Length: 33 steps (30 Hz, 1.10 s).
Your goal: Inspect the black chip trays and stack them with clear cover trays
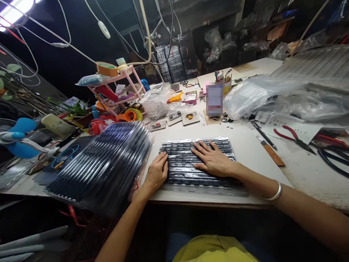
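A clear plastic tray (185,175) with rows of black strips lies flat on the white work board in front of me. My right hand (211,159) rests palm down across its upper middle, fingers spread over the strips. At the tray's left edge, my left hand (157,170) has its fingers curled together against the rim, its fingertips partly hidden. Left of that hand leans a tall stack of similar trays (100,163) filled with dark strips.
Red-handled pliers (296,139), a black pen (264,135) and a brown-handled blade (272,153) lie on the right. Crumpled plastic bags (256,96) are heaped behind them. A pink rack (120,85) stands back left, near a blue fan (17,136). Cables (148,32) hang overhead.
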Each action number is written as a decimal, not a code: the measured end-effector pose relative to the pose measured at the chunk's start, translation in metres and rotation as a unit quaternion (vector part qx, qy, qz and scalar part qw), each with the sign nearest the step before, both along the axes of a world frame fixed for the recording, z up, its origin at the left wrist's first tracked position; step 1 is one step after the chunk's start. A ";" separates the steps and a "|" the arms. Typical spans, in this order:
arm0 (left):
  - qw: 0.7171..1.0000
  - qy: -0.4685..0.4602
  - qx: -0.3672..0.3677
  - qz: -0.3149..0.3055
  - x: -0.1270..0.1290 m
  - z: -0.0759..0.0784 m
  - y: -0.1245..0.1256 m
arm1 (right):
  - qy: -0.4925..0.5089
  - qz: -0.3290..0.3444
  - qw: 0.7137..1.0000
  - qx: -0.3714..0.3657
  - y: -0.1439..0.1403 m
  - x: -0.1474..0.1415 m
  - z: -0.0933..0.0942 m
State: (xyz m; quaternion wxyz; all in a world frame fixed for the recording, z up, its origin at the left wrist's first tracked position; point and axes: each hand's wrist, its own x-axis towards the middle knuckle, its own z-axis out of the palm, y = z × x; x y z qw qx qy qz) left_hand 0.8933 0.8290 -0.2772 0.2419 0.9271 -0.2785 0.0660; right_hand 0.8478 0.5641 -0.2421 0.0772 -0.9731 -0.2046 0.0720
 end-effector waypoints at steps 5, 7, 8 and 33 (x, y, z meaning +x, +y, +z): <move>0.999 0.031 0.024 0.017 0.012 0.010 -0.008 | 0.015 -0.006 1.000 0.001 0.000 0.000 0.001; 0.997 0.051 0.052 0.016 0.022 0.010 -0.018 | 0.007 -0.008 1.000 0.004 0.001 0.000 0.000; 0.996 0.063 0.068 0.009 0.026 0.008 -0.022 | 0.005 -0.010 1.000 0.003 0.001 0.001 0.000; 0.991 0.059 -0.046 0.115 0.021 -0.011 0.009 | -0.075 -0.221 0.965 -0.117 -0.021 -0.037 0.007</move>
